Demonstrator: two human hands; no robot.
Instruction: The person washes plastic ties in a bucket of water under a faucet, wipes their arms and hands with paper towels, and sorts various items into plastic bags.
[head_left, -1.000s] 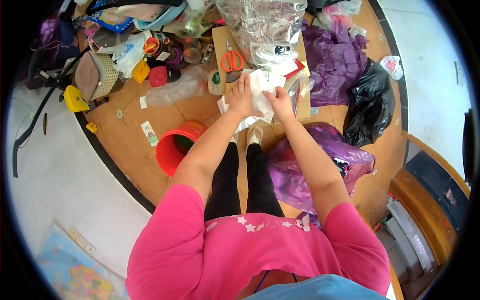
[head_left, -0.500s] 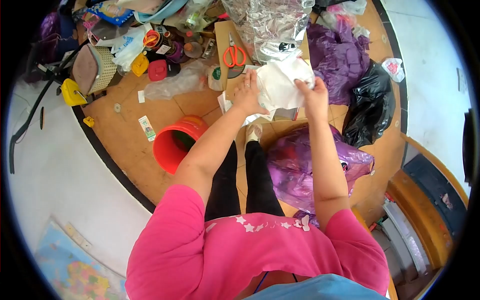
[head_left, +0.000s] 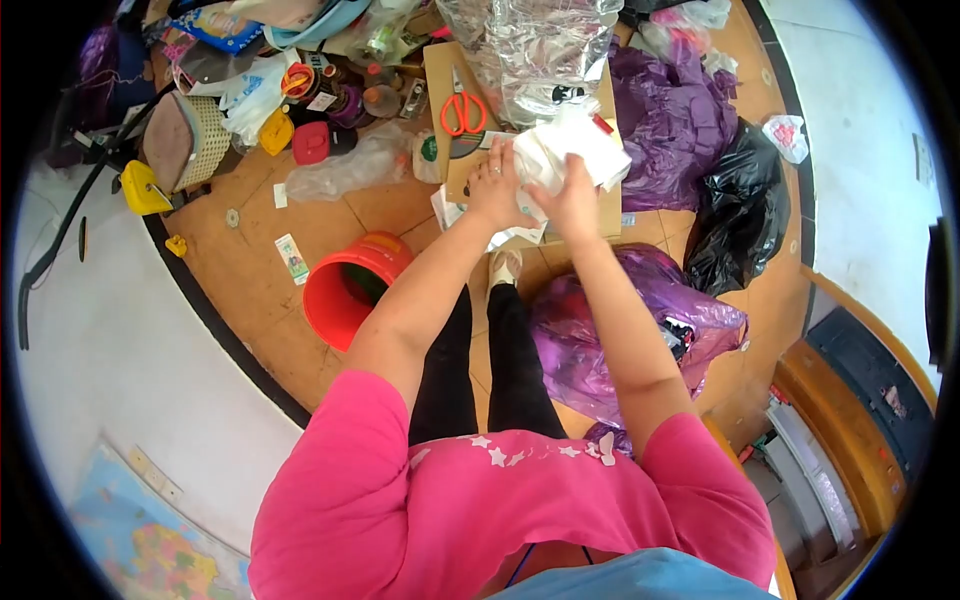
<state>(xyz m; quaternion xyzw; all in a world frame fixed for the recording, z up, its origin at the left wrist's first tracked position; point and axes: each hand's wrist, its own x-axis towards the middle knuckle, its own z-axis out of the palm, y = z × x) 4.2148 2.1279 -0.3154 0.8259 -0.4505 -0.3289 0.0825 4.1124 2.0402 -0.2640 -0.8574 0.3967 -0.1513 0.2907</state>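
A crumpled white sheet (head_left: 580,150), paper or thin plastic, lies over an open cardboard box (head_left: 610,100). My left hand (head_left: 493,195) rests along the sheet's left edge, fingers stretched out and a ring on one of them. On the sheet's near side, my right hand (head_left: 568,205) grips it between thumb and fingers; the fingertips are partly hidden. Scissors with orange handles (head_left: 463,113) lie on the box's left part, beside a dark round item (head_left: 466,145). Shiny silver foil wrapping (head_left: 530,60) stands up behind the sheet. More white paper (head_left: 515,236) sticks out under my hands.
A red bucket (head_left: 330,300) lies tilted on the tiled floor at left. Purple plastic bags (head_left: 590,340) and a black bag (head_left: 745,220) are on the right. Jars, bags and a basket (head_left: 208,140) crowd the far left. A wooden bench (head_left: 830,420) stands at right.
My right hand has moved left and closer to my left hand, from the sheet's right edge to its near side. The sheet has been bunched or folded. My left hand stays put.
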